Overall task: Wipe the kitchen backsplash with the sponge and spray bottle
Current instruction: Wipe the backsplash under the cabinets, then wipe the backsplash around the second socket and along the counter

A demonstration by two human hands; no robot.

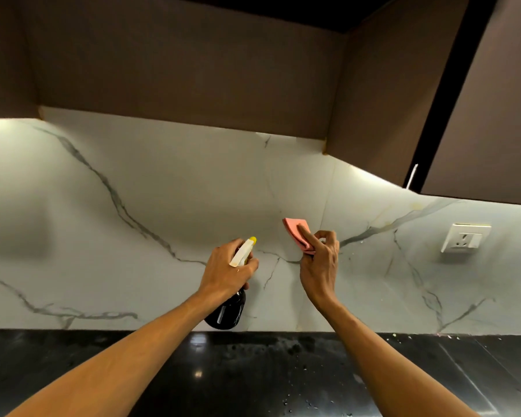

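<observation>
While the left grip [226, 271] curls round the neck of the dark spray bottle [226, 311] — nozzle toward the marble backsplash [163, 206] — the right grip [318, 266] pinches the folded pink sponge [294, 225] close to that wall, above the black surface [253, 371].

Lighting: warm strips under the cabinets [193, 85] wash the backsplash [163, 191]; glare spots on the black counter [103, 371]. Edges bow, wide-angle. Left patch blurred.
</observation>
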